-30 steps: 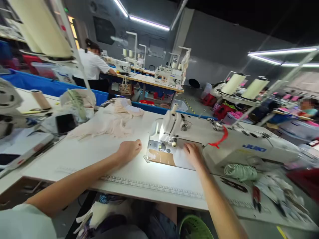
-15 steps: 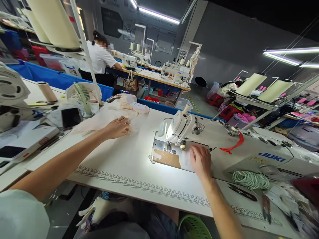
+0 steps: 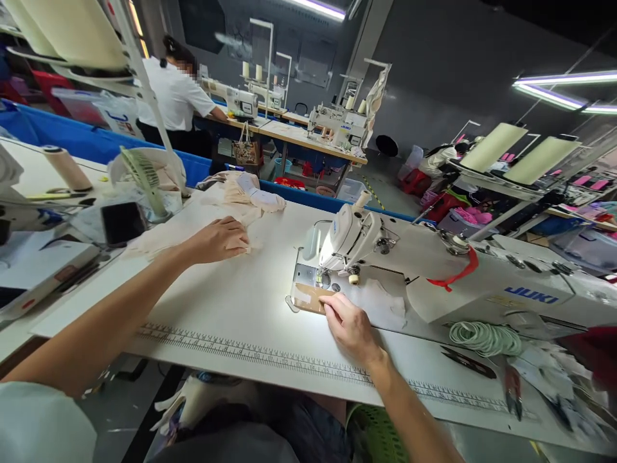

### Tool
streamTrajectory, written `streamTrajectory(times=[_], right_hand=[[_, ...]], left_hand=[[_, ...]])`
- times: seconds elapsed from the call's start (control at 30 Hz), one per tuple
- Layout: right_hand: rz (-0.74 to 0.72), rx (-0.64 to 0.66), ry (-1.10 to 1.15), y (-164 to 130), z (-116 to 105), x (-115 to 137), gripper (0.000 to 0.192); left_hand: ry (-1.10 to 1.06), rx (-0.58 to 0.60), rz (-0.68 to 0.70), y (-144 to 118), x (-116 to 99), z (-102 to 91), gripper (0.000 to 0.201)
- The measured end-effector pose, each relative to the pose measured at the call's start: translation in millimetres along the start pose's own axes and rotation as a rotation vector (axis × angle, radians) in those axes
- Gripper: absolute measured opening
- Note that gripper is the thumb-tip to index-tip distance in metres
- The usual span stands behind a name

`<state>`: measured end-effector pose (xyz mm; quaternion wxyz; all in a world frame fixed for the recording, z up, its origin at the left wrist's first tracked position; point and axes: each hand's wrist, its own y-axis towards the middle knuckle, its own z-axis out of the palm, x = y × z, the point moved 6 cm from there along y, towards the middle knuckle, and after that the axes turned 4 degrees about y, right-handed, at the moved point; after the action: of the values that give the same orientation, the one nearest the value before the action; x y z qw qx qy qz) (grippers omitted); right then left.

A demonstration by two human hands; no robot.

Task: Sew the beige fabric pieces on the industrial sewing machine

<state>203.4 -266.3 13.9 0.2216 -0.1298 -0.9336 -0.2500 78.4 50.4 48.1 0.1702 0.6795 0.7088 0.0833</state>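
My left hand (image 3: 219, 241) rests on the pale cream fabric (image 3: 166, 235) left of the sewing machine (image 3: 344, 238), its fingers curled together at the cloth's edge. In front of the needle area, my right hand (image 3: 351, 326) is closed, with its fingertips at the brown plate (image 3: 303, 297) of the machine bed. Whether anything is between those fingers is hidden. A thin white piece of fabric (image 3: 383, 302) lies flat under the machine arm, just beyond my right hand. The machine's lamp lights the needle plate (image 3: 305, 274).
A printed ruler (image 3: 255, 354) runs along the table's front edge. At right lie a bundle of mint cord (image 3: 486, 339), dark scissors (image 3: 467, 363) and thread snips (image 3: 513, 392). A phone (image 3: 123, 223) and a small green fan (image 3: 144, 183) stand left. A co-worker (image 3: 176, 96) sits beyond.
My right hand has moved left and nearer, off the white fabric piece to the brown plate, leaving that fabric in view. My left hand has stayed on the cream fabric, shifting only slightly.
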Motion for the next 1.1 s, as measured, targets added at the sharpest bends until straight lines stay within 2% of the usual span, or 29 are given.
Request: streamTrajectory(times=[0.13,0.23,0.33,0.47,0.53,0.6,0.73,0.83,0.9,0.97,1.03,1.1], right_hand=[[-0.009,-0.019,-0.012,-1.7,4.2,-6.1,0.029],[-0.010,-0.022,-0.026,-2.9,5.8,-5.6,0.031],[-0.001,-0.023,-0.045,-5.0,5.6,-3.1,0.034],[-0.030,-0.005,-0.130,-8.8,4.4,6.9,0.037],[-0.062,0.032,-0.189,-8.7,5.3,14.2,0.037],[-0.082,0.089,-0.241,-6.6,7.7,20.3,0.036],[-0.100,0.158,-0.329,-0.8,11.4,26.7,0.032],[-0.116,0.138,-0.375,0.5,11.4,28.9,0.032],[-0.107,0.117,-0.396,0.1,10.9,28.8,0.031],[-0.090,0.106,-0.406,-0.5,10.7,27.8,0.030],[-0.085,0.100,-0.405,-1.1,10.7,27.0,0.029],[-0.091,0.092,-0.400,-1.5,10.7,26.5,0.028]], left_hand=[[0.107,0.046,-0.063,-1.2,5.9,4.8,0.020],[0.113,0.013,-0.057,1.5,2.5,4.8,0.027],[0.024,-0.086,-0.048,0.3,-1.6,-4.7,0.032],[-0.188,-0.163,-0.181,-6.6,-1.0,-21.1,0.027],[-0.257,-0.124,-0.203,-4.3,-8.6,-24.2,0.025],[-0.301,-0.021,-0.151,4.6,-26.6,-22.0,0.023],[-0.463,0.321,-0.030,27.3,-81.7,-1.2,0.025],[-0.582,0.474,0.021,39.6,-123.6,17.8,0.022],[-0.657,0.514,0.012,45.6,-143.5,32.4,0.020],[-0.730,0.520,-0.051,50.2,-153.8,48.1,0.018],[-0.722,0.499,-0.144,53.3,-154.6,61.8,0.017],[-0.614,0.472,-0.208,54.7,-150.6,70.3,0.015]])
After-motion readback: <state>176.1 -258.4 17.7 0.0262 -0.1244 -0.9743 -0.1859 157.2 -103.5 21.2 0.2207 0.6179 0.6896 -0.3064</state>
